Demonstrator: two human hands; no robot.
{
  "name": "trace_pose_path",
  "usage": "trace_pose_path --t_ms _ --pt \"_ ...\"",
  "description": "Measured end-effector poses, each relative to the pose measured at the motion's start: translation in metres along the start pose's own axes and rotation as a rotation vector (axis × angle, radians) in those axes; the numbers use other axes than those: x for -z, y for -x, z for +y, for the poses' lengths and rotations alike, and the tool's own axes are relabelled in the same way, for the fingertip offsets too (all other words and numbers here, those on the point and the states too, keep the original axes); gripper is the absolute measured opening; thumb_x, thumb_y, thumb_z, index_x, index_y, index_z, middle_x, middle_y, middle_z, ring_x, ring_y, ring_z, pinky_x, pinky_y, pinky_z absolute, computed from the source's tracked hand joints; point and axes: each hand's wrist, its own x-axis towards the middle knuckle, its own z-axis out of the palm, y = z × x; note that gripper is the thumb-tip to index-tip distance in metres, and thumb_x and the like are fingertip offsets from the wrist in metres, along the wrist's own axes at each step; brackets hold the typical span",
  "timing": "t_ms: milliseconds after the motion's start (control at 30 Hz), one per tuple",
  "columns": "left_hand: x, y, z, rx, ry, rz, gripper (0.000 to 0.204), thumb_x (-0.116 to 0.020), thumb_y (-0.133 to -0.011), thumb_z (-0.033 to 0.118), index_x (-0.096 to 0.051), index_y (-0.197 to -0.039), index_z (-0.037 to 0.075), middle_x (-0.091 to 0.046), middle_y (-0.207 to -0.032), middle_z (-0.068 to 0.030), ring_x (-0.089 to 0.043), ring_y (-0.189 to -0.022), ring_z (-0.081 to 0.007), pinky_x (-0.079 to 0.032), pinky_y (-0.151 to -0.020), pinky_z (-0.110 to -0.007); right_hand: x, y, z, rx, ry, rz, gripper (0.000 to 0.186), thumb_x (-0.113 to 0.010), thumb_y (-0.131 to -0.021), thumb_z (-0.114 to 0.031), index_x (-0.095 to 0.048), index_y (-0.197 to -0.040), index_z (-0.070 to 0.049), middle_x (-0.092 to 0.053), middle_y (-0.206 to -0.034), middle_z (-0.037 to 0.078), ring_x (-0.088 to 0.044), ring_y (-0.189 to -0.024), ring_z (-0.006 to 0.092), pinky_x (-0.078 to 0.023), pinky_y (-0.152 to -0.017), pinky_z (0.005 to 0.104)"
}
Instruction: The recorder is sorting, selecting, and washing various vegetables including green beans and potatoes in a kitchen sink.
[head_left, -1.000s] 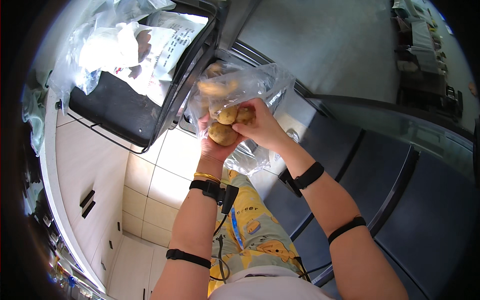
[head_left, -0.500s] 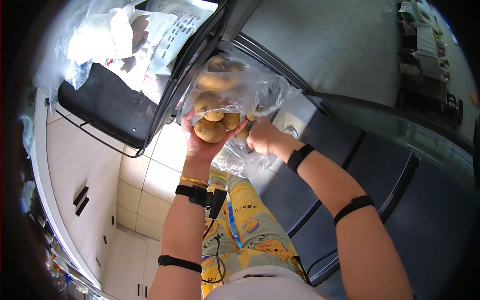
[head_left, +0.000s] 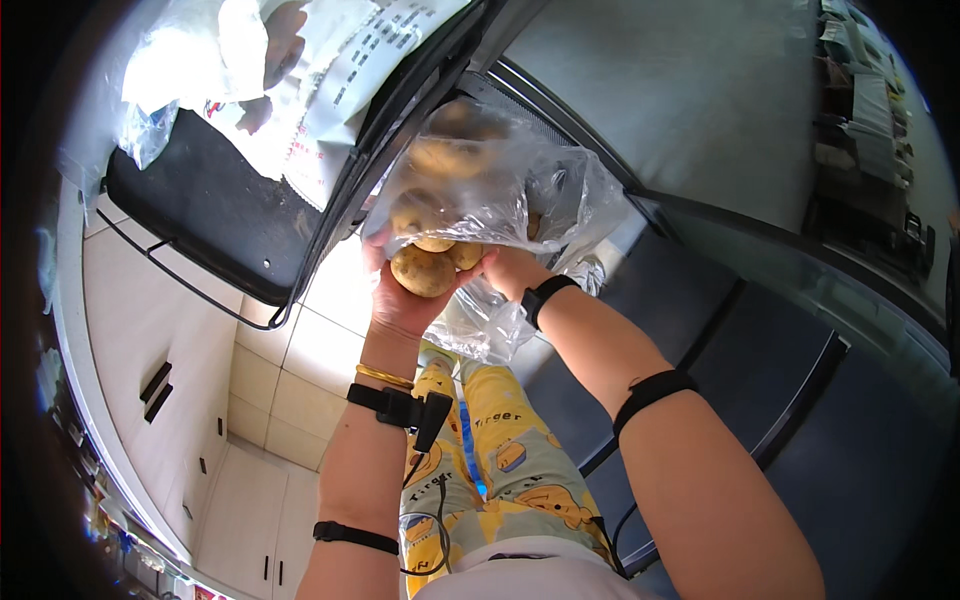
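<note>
Overhead, left hand [head_left: 400,295] fingers cupping potatoes [head_left: 425,268].

The potatoes [head_left: 424,270] are tan-brown inside a clear bag [head_left: 500,190]. The tray [head_left: 215,215] is black, and the trousers [head_left: 500,460] are yellow with an orange-and-blue cartoon print. Black bands [head_left: 400,405] and a gold bangle [head_left: 384,377] circle the wrist; the floor tiles [head_left: 290,370] are cream.
</note>
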Motion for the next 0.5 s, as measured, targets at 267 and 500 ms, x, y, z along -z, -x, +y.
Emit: trace_pose_path --t_ms 267,500 --pt "0.001 -0.001 0.008 -0.001 -0.043 0.056 0.076 -0.049 -0.073 0.059 -0.038 -0.131 0.012 -0.039 -0.133 -0.0128 -0.035 -0.124 -0.0352 -0.027 -0.099 -0.059 0.002 -0.003 -0.002 0.059 0.094 0.013 0.034 -0.057 -0.077 -0.023 -0.056 -0.105 -0.003 -0.062 -0.099 0.016 -0.059 -0.093 0.0305 -0.046 -0.082 0.0384" --pt "-0.009 0.005 0.003 0.003 -0.014 -0.003 0.073 -0.055 -0.071 0.054 -0.038 -0.129 0.012 -0.040 -0.131 -0.0151 -0.034 -0.124 -0.0370 -0.029 -0.097 -0.063 0.021 0.009 -0.002 0.116 0.126 0.099 0.039 -0.060 -0.076 -0.029 -0.055 -0.105 -0.004 -0.063 -0.098 0.015 -0.060 -0.090 0.0295 -0.046 -0.081 0.0379"
